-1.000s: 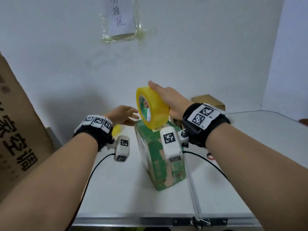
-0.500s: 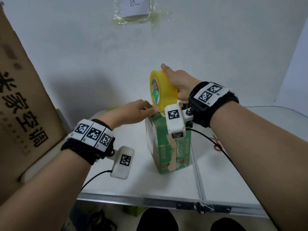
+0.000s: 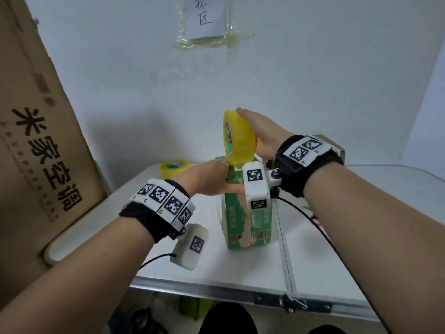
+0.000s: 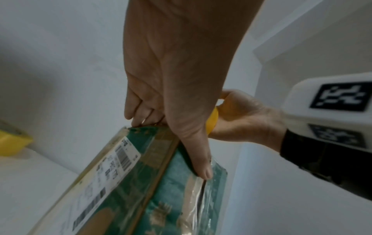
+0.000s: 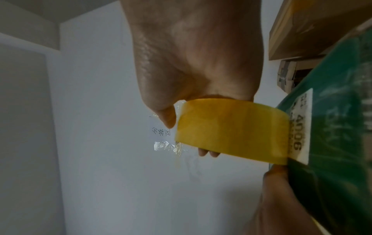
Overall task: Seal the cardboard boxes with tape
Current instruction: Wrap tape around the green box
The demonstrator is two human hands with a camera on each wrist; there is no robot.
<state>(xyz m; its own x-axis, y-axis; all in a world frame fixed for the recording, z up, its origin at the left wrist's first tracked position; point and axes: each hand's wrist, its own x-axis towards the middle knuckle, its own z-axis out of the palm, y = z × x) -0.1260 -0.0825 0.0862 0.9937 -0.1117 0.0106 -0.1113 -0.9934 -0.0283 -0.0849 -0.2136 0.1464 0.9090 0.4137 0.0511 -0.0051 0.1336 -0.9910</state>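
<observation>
A green cardboard box (image 3: 250, 220) stands upright in the middle of the white table (image 3: 313, 261). My right hand (image 3: 260, 136) grips a yellow tape roll (image 3: 239, 138) on edge, its bottom at the box's top. In the right wrist view the roll (image 5: 231, 130) meets the box (image 5: 332, 127) beside a white label. My left hand (image 3: 212, 179) lies over the box top. In the left wrist view its fingers (image 4: 136, 111) reach the far top edge, and its thumb (image 4: 203, 167) presses clear tape on the box's (image 4: 141, 182) side face.
A second yellow tape roll (image 3: 174, 167) lies at the table's back left. A large brown carton (image 3: 36, 141) leans at the left. A small brown box (image 3: 337, 148) sits behind my right wrist. A taped paper note (image 3: 206, 18) hangs on the wall.
My left hand moved right from beside the box onto its top. My right hand kept hold of the roll at the box's top.
</observation>
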